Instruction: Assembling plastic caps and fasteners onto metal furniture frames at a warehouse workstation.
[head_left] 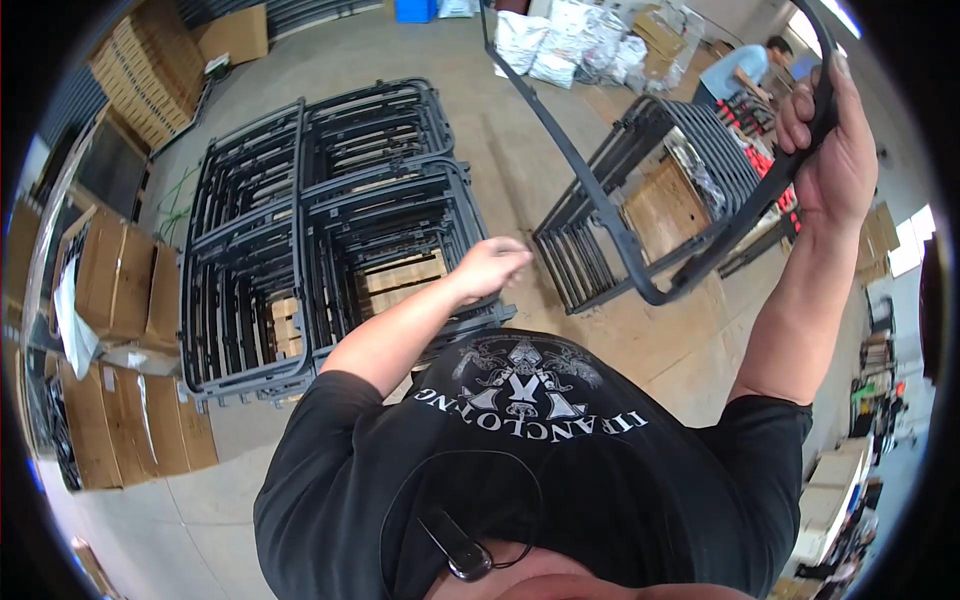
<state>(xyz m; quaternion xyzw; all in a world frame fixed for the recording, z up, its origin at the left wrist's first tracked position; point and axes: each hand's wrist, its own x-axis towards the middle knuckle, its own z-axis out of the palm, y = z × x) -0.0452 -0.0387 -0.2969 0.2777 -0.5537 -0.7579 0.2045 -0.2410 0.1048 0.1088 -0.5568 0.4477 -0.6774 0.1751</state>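
My right hand (838,150), raised at the far right, is wrapped round one side of a black rectangular frame (606,212) with rounded corners. The frame hangs tilted in the air, and its upper part runs out of the picture. My left hand (492,268) is held in front of my chest with its fingers curled in, apart from the raised frame. I see nothing in it. Beyond and left of that hand lie stacks of similar black frames (299,205), piled on wooden pallets. Another group of black frames (715,150) stands behind the raised one.
Cardboard boxes (115,275) stand along the left side, with a tall stack of cartons (150,75) farther back. White bags (560,45) are piled at the far wall. A co-worker (740,72) bends over red and black parts at the upper right. Shelving with goods lines the right edge.
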